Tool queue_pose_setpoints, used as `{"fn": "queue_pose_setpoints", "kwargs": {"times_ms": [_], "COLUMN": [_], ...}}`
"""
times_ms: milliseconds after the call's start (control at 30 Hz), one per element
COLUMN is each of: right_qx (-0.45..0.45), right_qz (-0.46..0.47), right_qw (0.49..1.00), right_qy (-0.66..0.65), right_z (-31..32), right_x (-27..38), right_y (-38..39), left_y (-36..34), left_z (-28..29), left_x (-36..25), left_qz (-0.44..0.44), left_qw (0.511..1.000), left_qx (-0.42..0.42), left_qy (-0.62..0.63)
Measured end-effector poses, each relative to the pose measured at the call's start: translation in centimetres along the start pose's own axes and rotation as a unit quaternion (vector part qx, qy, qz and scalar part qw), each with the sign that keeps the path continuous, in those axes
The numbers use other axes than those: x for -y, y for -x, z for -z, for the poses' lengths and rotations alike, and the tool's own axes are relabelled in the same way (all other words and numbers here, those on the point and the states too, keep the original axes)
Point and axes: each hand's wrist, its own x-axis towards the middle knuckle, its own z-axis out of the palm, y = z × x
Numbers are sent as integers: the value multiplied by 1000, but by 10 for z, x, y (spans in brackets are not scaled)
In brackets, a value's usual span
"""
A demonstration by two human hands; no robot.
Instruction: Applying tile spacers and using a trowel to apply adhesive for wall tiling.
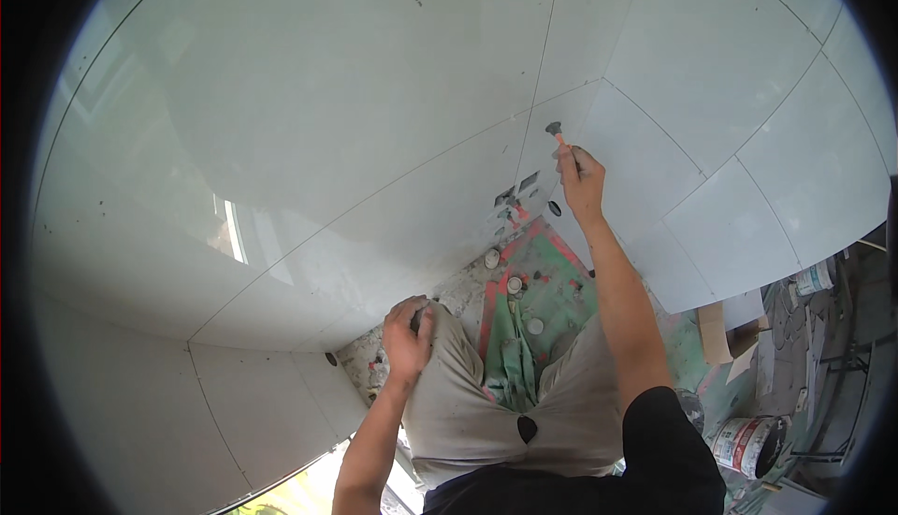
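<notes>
My right hand (582,181) is raised in front of the tiled wall near the inside corner, its fingers closed round a small tool with an orange shaft and a dark head (554,129). The head points up and sits at or close to the pale tile (449,66); contact cannot be told. My left hand (407,337) rests on my bent left knee, thumb and fingers apart, with a dark patch between them that I cannot make out. Below the tool, square cutouts with pipe fittings (514,204) show low in the wall.
A stained green sheet (561,276) with red edging covers the floor between my knees, with several small round lids on it. At the right stand a white bucket (739,447), an open cardboard box (716,333) and stacked offcuts. Large tiles with thin dark joints surround me.
</notes>
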Motion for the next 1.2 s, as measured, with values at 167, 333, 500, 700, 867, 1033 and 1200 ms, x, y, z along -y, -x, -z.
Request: {"fn": "queue_pose_setpoints", "kwargs": {"times_ms": [167, 333, 500, 700, 867, 1033, 1200], "right_qx": [-39, 81, 139, 201, 202, 158, 152], "right_qz": [-132, -88, 8, 138, 133, -28, -30], "right_qw": [986, 934, 892, 840, 863, 932, 953], "right_qy": [94, 338, 431, 485, 444, 324, 261], "right_z": [-5, -54, -76, -58, -62, -76, -62], "right_x": [-115, -161, -162, -196, -196, -177, -186], "right_y": [76, 139, 131, 111, 115, 128, 123], "left_y": [-9, -6, -3, -17, -23, -20, -21], "left_z": [-11, -14, -12, -16, -21, -18, -20], "left_x": [-10, -11, -7, -10, -12, -11, -12], "left_qz": [0, 6, 20, 16, 2, 13, 7], "left_qw": [1000, 1000, 999, 999, 999, 1000, 1000], "left_qx": [9, 21, 14, 22, 37, 26, 26], "left_qy": [8, -3, -24, -17, -7, -6, -2]}}
